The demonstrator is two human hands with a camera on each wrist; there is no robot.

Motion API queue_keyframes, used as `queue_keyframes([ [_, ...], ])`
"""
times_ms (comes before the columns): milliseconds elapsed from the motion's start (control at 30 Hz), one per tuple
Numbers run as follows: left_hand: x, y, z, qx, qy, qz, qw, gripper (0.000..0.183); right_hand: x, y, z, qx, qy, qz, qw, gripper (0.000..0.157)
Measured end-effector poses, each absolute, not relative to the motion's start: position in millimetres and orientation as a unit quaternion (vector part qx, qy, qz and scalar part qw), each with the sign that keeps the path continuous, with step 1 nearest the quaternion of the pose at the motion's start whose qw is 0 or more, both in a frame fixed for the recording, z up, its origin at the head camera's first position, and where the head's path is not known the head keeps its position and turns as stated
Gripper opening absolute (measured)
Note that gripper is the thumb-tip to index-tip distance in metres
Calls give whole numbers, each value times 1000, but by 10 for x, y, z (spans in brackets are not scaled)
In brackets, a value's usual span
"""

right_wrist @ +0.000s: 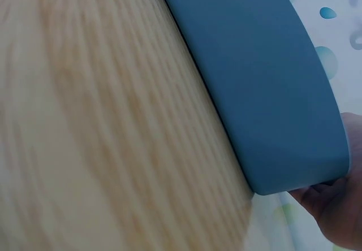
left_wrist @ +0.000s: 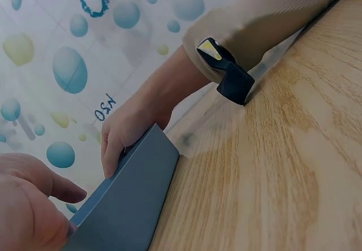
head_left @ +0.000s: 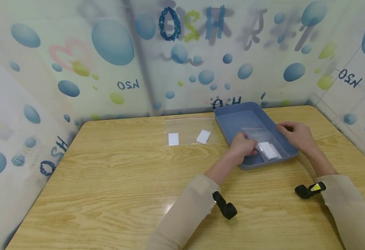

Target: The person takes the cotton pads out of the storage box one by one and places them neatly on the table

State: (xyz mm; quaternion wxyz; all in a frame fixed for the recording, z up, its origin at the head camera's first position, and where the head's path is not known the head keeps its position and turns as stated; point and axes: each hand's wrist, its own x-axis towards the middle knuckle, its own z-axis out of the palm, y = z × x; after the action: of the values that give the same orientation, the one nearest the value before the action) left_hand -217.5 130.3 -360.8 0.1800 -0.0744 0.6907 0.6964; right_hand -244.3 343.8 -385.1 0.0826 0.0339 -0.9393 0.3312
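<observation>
A blue-grey plastic tray (head_left: 232,121) stands at the right of the table. Inside it lie clear zip bags (head_left: 253,132) with white cards (head_left: 269,150) in them. My left hand (head_left: 242,145) reaches over the tray's near left side and pinches the left edge of a bag. Over in the left wrist view, my left hand (left_wrist: 28,203) is close by the rim, its thumb extended. My right hand (head_left: 296,135) grips the tray's right rim with its fingertips. The right wrist view shows part of my right hand (right_wrist: 339,206) behind the tray's corner (right_wrist: 300,166).
Left of the tray, two clear zip bags lie flat side by side, one with a white card (head_left: 173,139), the other with a tilted white card (head_left: 203,136). The wooden table (head_left: 113,180) meets patterned walls (head_left: 107,86) at the back and sides.
</observation>
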Motion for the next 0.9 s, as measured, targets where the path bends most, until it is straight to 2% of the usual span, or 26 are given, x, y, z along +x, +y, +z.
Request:
queue_keyframes([
  [300,-2140,1327,-3627,-37,760,636,127,22,-2440,3440,-3854,40,-937,335,87,47],
  [667,-2126,1328,-3677,1,754,655,45,10,-2457,3438,-3849,46,-938,331,96,46],
  [900,-2093,1342,-3693,14,743,669,18,6,-2439,3448,-3844,41,-937,332,97,45],
])
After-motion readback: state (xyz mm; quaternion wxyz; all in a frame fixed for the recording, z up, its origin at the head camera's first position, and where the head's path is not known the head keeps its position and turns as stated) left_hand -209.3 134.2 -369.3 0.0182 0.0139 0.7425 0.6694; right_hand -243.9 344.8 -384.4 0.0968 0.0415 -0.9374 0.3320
